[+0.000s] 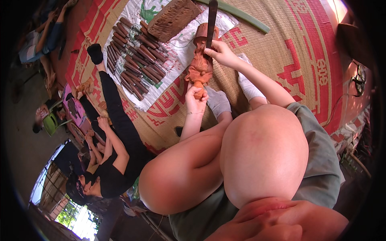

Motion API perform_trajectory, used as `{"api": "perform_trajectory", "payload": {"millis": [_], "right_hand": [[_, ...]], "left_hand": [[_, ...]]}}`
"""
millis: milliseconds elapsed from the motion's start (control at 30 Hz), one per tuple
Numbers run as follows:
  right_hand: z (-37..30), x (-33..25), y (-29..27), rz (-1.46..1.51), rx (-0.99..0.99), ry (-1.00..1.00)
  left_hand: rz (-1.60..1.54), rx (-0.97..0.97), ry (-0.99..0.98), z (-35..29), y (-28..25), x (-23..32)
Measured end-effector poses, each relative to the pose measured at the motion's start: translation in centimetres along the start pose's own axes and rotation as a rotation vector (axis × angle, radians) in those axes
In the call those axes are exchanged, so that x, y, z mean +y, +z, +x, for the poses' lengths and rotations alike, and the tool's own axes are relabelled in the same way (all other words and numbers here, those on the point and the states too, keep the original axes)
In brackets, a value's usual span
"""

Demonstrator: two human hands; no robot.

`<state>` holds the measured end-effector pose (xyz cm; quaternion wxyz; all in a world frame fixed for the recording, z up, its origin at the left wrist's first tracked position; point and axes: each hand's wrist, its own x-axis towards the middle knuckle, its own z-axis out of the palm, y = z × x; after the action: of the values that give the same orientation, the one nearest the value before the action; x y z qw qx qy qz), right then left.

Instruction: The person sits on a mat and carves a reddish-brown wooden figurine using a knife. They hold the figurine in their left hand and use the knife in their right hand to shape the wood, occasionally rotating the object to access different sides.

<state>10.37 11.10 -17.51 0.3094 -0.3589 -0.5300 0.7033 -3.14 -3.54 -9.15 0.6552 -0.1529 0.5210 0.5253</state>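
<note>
Left hand (196,97) closed around lower end of reddish-brown wooden figure (200,64), grip clamped on it. Right hand (220,52) wrapped around dark chisel (211,22), grip clamped on shaft, blade end against upper part of figure. Figure held lengthwise over woven mat (281,44) (red pattern on tan), just beyond two grey-socked feet (219,102). Bare knees fill lower centre of view; grey-green shorts (321,160) at right.

On white printed sack (177,52) spread over mat, left of figure: rows of dark brown wooden-handled tools (134,60) laid side by side, touching. Rough wooden block (173,18) resting at top edge of same sack, near figure's upper end. Green strip (245,18) lying across mat beyond chisel.

At left, second person in black clothing (116,132) seated on mat edge, leg stretched toward tools, hands near small object (too small to identify). Further people at far upper left, well apart.
</note>
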Motion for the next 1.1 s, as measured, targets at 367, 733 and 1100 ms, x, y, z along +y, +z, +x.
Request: {"api": "perform_trajectory", "payload": {"millis": [367,733,1100], "right_hand": [[-0.2,1.1,0.8,0.166,0.113,-0.015],[-0.2,1.4,0.9,0.204,0.137,0.024],[-0.2,0.8,0.2,0.149,0.208,0.016]], "left_hand": [[-0.034,-0.012,0.013,0.5,-0.9,-0.4],[-0.083,-0.088,0.005,0.5,-0.8,-0.5],[0.083,-0.025,0.033,-0.7,1.1,0.3]]}}
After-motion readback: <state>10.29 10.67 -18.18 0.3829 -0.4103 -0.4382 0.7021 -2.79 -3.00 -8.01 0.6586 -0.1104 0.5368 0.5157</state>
